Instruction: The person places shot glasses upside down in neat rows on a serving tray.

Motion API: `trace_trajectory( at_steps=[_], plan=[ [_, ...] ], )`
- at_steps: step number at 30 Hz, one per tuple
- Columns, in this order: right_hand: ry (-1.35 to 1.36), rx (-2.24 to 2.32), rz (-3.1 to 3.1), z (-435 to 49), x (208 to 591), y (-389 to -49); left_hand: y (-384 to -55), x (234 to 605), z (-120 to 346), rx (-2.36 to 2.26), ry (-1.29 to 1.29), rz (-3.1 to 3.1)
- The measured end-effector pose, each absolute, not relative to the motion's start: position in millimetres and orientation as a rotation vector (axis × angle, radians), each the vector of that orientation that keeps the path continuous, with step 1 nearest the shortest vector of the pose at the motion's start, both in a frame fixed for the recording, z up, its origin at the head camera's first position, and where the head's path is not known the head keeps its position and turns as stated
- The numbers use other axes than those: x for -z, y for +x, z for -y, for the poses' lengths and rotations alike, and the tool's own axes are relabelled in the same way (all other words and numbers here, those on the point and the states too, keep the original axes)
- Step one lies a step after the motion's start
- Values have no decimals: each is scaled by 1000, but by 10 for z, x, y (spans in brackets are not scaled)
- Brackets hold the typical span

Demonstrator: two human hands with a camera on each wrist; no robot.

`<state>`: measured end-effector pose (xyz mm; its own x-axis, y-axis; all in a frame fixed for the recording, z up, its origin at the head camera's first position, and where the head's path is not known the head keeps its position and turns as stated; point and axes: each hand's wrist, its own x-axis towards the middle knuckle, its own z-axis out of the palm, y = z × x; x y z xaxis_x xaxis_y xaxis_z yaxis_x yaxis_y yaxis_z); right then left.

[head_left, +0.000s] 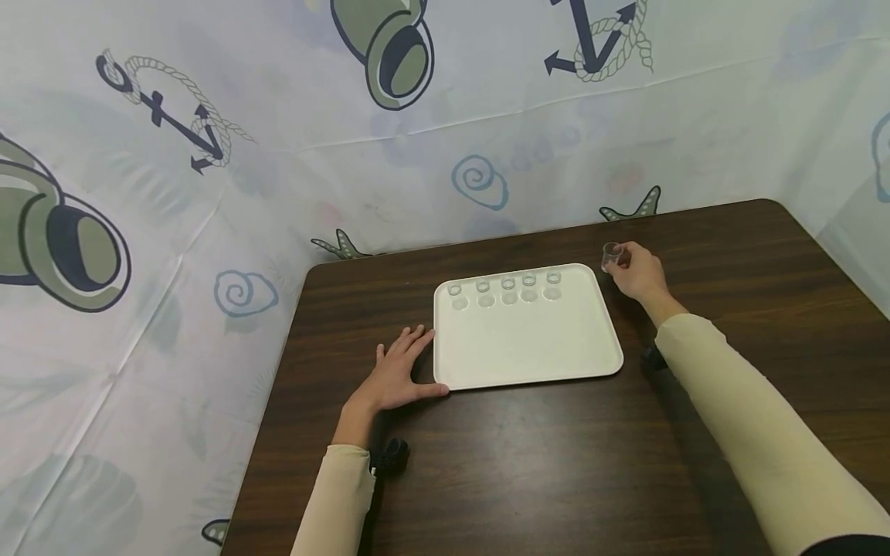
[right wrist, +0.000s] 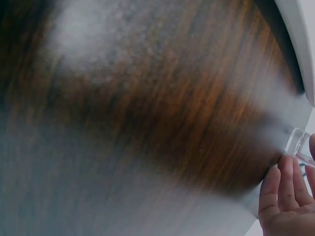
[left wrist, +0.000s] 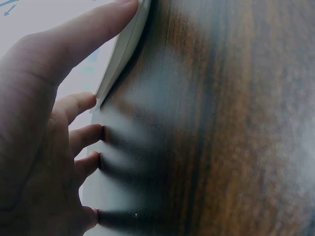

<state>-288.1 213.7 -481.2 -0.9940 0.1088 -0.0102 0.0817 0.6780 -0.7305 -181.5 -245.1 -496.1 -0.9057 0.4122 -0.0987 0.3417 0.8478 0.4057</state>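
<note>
A white rectangular tray (head_left: 528,347) lies on the table, with several small clear glass cups (head_left: 508,286) in a row along its far side. At the tray's left edge is my left hand (head_left: 392,378), its fingers spread. In the left wrist view its thumb (left wrist: 93,34) reaches the tray's rim, while other fingertips come down by the tabletop. Off the tray's far right corner, my right hand (head_left: 638,274) pinches another small clear cup (head_left: 611,253) between thumb and fingers. The right wrist view catches only part of this cup (right wrist: 296,142) at its right edge.
The dark wood-grain table (head_left: 528,463) extends around the tray on all sides. Behind it and to the left hangs a pale cloth (head_left: 389,177) printed with anchors and shells, meeting the table's back edge.
</note>
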Motion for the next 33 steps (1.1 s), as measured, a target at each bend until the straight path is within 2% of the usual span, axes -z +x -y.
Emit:
trace_trajectory(
  at_steps=[21,33],
  plan=[
    [-136,-1347,2844,-2234,4759,-2837,-1809,4961,2456,-559,579,-2839],
    [-10,-1441,2761,-2316,4598,-2855,-1820,4966,2456,-556,576,-2839]
  ],
)
